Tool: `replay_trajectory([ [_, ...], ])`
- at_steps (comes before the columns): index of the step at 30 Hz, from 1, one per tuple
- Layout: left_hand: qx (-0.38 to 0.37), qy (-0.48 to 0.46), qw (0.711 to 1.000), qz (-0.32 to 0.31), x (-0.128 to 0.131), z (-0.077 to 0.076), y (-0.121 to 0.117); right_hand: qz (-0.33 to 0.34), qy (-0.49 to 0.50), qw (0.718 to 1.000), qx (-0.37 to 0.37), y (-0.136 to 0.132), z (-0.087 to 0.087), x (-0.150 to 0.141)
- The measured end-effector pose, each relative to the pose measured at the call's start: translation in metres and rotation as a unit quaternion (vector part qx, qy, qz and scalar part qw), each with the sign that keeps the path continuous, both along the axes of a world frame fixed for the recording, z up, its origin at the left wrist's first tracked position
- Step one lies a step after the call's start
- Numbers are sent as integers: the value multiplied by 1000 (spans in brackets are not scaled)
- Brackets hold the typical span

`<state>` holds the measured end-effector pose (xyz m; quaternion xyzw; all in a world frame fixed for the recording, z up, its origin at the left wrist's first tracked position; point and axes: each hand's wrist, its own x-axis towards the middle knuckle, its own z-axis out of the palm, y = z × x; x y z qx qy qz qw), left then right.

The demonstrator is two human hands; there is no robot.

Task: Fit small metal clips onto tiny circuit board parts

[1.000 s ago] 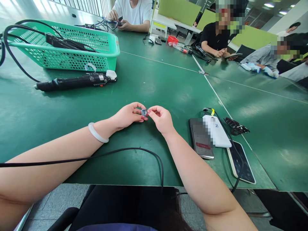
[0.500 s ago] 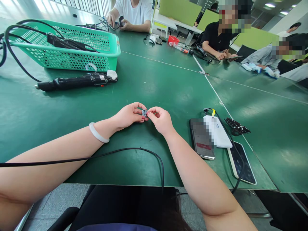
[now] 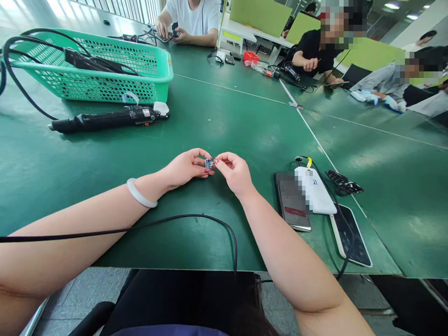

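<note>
My left hand (image 3: pixel 187 167) and my right hand (image 3: pixel 234 171) meet over the green table (image 3: pixel 227 121), just above its surface. Between their fingertips sits a tiny grey-blue part (image 3: pixel 209 163), pinched from both sides. The left thumb and forefinger curl round it from the left, and the right fingers press against it from the right. A white bangle (image 3: pixel 140 194) circles my left wrist. What the small part is cannot be made out.
A black electric screwdriver (image 3: pixel 108 119) lies at the left, in front of a green basket (image 3: pixel 101 70) holding cables. Two phones (image 3: pixel 292 200) (image 3: pixel 350 235) and a white power bank (image 3: pixel 315 189) lie at the right. A black cable (image 3: pixel 196 219) loops near me. Other people work at the far side.
</note>
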<state>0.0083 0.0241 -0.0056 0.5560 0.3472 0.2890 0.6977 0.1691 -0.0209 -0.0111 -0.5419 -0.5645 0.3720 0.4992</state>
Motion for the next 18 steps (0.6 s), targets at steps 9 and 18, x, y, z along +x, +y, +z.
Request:
replay_trajectory([
  [9,-6,-13,1000,1,0,1,-1,-18,-62,998,-15,3,-6,0],
  [18,-3,-9,1000,0,0,1,-1,-4,-58,998,-21,2,-5,-2],
])
